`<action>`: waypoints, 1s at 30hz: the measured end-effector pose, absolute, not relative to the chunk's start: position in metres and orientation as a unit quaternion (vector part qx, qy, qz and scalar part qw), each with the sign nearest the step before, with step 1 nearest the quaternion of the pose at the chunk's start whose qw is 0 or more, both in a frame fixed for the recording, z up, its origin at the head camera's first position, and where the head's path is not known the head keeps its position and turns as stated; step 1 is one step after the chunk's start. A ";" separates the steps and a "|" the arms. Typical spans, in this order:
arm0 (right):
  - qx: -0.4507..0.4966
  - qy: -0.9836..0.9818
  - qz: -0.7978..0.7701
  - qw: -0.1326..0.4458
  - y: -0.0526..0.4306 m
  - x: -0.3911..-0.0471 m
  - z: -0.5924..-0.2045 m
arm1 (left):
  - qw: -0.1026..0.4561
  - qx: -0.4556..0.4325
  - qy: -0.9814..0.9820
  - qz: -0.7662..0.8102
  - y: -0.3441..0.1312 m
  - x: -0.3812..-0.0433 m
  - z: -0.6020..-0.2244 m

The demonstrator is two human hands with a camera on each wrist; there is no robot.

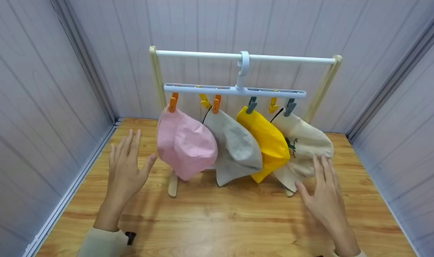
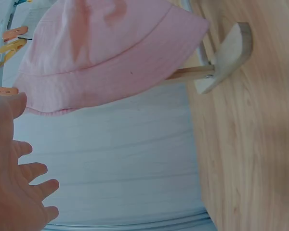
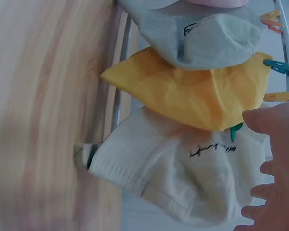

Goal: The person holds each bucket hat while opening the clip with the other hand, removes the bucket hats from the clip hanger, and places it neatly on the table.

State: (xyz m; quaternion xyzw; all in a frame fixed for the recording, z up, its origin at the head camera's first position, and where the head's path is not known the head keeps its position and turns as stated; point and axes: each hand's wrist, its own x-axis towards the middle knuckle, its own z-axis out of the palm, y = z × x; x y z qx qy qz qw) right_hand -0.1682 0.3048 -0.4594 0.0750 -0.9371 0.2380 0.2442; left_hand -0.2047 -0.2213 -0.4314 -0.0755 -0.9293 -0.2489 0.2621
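Note:
Four bucket hats hang in a row from a light-blue clip hanger [image 1: 202, 89]: a pink hat [image 1: 188, 142], a grey hat [image 1: 238, 150], a yellow hat [image 1: 268, 142] and a cream hat [image 1: 306, 142] with dark lettering. Orange pegs [image 1: 172, 102] grip the pink and grey hats; dark grey pegs [image 1: 252, 105] grip the other two. My left hand [image 1: 127, 167], fingers spread, is left of the pink hat and holds nothing. On the other side my right hand [image 1: 324, 192] is extended in front of the cream hat, its fingertips overlapping the brim; contact cannot be told.
The hanger hooks over a white rod [image 1: 195, 54] between two wooden posts [image 1: 324, 89]. Two yellow pegs [image 1: 273, 106] hang without a hat. A wooden foot [image 1: 172, 185] of the rack stands on the wood-grain table [image 1: 217, 225]. Pale panels enclose three sides.

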 end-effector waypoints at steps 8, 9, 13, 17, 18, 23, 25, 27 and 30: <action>0.120 -0.913 0.287 0.264 0.269 -0.182 -0.433 | 0.248 -0.077 -0.916 -0.307 -0.210 -0.217 -0.416; 0.128 -0.909 0.293 0.267 0.265 -0.184 -0.431 | 0.249 -0.079 -0.913 -0.314 -0.209 -0.218 -0.415; 0.159 -0.893 0.319 0.274 0.248 -0.191 -0.420 | 0.250 -0.084 -0.901 -0.345 -0.205 -0.224 -0.410; 0.192 -0.876 0.343 0.280 0.230 -0.198 -0.409 | 0.256 -0.087 -0.884 -0.382 -0.203 -0.232 -0.406; 0.199 -0.872 0.349 0.281 0.226 -0.200 -0.406 | 0.257 -0.088 -0.879 -0.392 -0.202 -0.234 -0.405; 0.237 -0.853 0.385 0.261 0.201 -0.208 -0.389 | 0.252 -0.088 -0.861 -0.433 -0.203 -0.245 -0.400; 0.248 -0.847 0.399 0.246 0.191 -0.212 -0.382 | 0.245 -0.087 -0.857 -0.444 -0.203 -0.248 -0.399; 0.258 -0.842 0.413 0.233 0.182 -0.215 -0.377 | 0.238 -0.088 -0.854 -0.453 -0.203 -0.251 -0.399; 0.265 -0.835 0.432 0.214 0.169 -0.220 -0.370 | 0.229 -0.089 -0.849 -0.468 -0.201 -0.256 -0.400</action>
